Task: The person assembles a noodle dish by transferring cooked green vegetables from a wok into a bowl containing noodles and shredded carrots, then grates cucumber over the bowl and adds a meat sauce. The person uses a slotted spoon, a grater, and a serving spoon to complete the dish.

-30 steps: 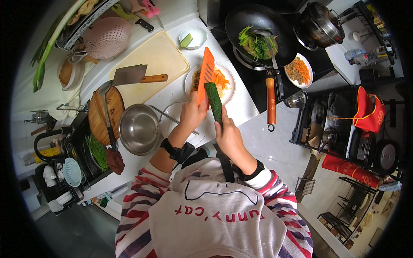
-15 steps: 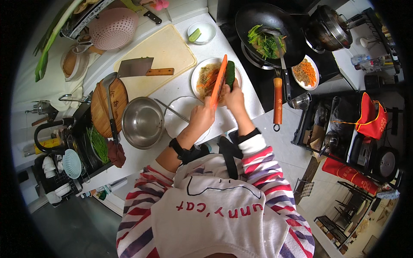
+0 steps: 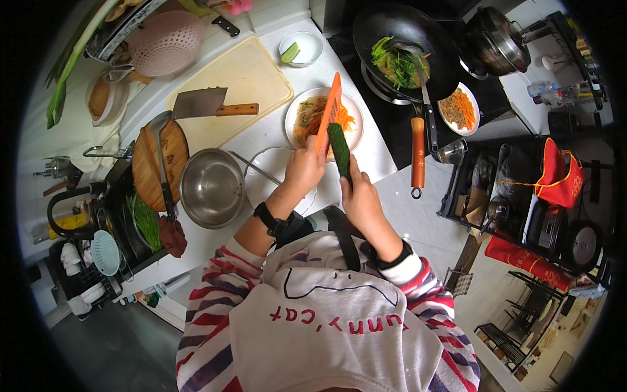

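My left hand (image 3: 304, 168) is closed round the lower end of an orange grater (image 3: 331, 108), held upright and tilted over a white plate (image 3: 356, 134). Shredded orange and pale strands (image 3: 310, 117) lie on that plate. In my right hand (image 3: 360, 199) is a dark green cucumber (image 3: 339, 149), gripped by its near end. Its far end rests at the grater's right side, around the middle. Left of my left wrist is a white scalloped dish (image 3: 261, 186) with a metal utensil (image 3: 258, 166) across it.
A steel bowl (image 3: 212, 189) stands left of the dish. Behind it, a cleaver (image 3: 202, 103) lies on a cream cutting board (image 3: 258, 72). A small bowl (image 3: 312, 49) holds a cucumber piece. At right, a wok (image 3: 447, 62) with greens sits on the stove, its wooden handle (image 3: 417, 153) jutting toward me.
My right hand has drawn back toward me, sliding the cucumber down along the grater. The grater stays in my left hand nearly in place. The whole view has shifted slightly.
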The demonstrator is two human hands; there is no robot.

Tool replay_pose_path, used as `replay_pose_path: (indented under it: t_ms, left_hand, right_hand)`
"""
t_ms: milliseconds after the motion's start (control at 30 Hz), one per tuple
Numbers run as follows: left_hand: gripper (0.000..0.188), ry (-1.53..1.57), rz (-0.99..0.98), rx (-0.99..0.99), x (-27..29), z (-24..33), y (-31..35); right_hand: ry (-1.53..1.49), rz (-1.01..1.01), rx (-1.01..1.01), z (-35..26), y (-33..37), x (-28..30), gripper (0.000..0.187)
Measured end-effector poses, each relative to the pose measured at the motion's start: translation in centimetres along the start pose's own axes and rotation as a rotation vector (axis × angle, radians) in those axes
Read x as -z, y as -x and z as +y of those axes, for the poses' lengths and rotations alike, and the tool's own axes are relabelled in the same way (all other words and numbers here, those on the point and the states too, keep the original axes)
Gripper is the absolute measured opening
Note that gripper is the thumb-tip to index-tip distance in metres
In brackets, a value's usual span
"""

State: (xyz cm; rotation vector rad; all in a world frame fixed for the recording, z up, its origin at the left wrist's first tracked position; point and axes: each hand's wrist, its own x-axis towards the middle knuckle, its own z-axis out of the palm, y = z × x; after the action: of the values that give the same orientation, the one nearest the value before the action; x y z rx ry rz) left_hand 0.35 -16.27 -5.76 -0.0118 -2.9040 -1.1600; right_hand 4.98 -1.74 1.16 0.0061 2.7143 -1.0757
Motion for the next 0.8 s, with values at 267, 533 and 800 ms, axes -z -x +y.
replay_pose_path:
  t_ms: [267,533,800]
  left_hand:
    - [0.028,-0.063,-0.071,-0.029,0.2,0.2,1.5]
    - [0.022,0.078,-0.005,0.025,0.5,0.4,0.2]
    - [0.019,-0.037,-0.075,-0.019,0.1,1.1,2.0]
  right_hand:
    - [0.001,0.11,-0.096,3.5,-9.1,-1.9,0.05]
    - [0.085,-0.115,0.048,0.6,1.1,0.4,0.057]
    - [0.086,0.136,-0.053,2.5,-9.1,-2.0,0.05]
